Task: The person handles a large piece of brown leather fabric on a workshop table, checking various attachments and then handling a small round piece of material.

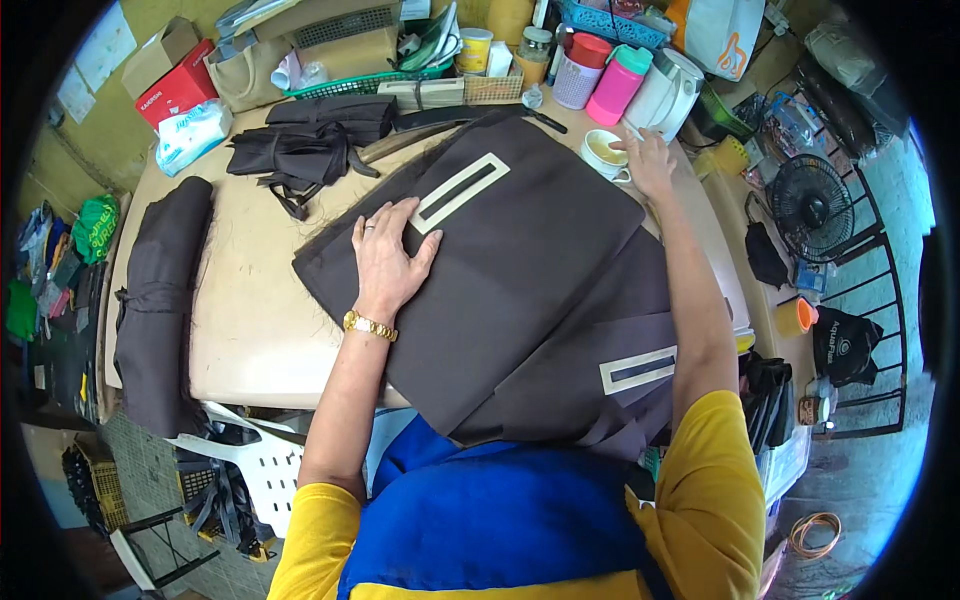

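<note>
Dark brown fabric pieces (540, 270) lie stacked and fanned out across the table in front of me. A cream rectangular frame (432, 212) with a long slot rests on the top piece. My left hand (388, 255) lies flat on the fabric, fingers apart, beside the frame's lower end. Over by the white cup (604, 165), my right hand (652, 168) is raised with its fingers closed on what looks like a thin white stick (632, 130); its full shape is hard to make out. A second cream frame (615, 376) sits on fabric near my right elbow.
A rolled dark fabric bundle (160, 300) lies at the left edge. Folded dark pieces (300, 150) are at the back. Behind the cup stand a pink bottle (618, 88) and a white jug (664, 92). A black fan (812, 207) is at the right.
</note>
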Available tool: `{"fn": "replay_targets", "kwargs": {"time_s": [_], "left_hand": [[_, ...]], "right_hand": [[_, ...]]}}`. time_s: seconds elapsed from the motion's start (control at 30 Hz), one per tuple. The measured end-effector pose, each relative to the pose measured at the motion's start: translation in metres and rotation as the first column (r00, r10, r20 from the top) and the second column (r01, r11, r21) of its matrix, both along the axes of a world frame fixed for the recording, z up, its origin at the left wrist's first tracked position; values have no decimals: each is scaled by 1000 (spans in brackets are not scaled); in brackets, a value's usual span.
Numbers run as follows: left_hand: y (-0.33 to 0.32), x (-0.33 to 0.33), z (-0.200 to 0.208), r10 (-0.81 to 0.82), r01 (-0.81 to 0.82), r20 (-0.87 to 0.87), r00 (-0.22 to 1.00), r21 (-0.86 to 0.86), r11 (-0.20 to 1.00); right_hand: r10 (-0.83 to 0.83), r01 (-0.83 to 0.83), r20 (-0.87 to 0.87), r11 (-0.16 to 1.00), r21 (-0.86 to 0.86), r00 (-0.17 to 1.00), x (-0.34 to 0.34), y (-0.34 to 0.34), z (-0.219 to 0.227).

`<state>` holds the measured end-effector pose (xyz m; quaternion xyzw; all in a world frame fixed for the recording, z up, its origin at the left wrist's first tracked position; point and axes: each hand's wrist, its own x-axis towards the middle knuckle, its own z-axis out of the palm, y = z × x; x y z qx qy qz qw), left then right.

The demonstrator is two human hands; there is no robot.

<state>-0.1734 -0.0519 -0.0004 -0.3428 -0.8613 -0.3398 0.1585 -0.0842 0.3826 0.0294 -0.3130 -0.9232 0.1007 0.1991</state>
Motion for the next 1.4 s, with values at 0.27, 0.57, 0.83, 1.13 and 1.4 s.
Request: {"fn": "replay_targets", "kwargs": {"time_s": [0.27, 0.57, 0.83, 1.13, 1.4], "left_hand": [[3, -2, -1, -7, 7, 8, 1000, 14, 1000], [3, -2, -2, -7, 6, 38, 999, 41, 999], [4, -3, -3, -15, 13, 30, 999, 65, 998], [1, -3, -1, -12, 7, 67, 998, 79, 997], [0, 0, 2, 92, -85, -42, 995, 144, 986]], "right_hand": [[-53, 0, 227, 974, 228, 972, -27, -2, -19], [-163, 132, 105, 957, 258, 981, -45, 16, -30], [-76, 118, 149, 948, -296, 986, -33, 46, 18], [-279, 301, 316, 953, -20, 907, -35, 26, 23], [-112, 154, -127, 905, 398, 986, -39, 4, 11]]}}
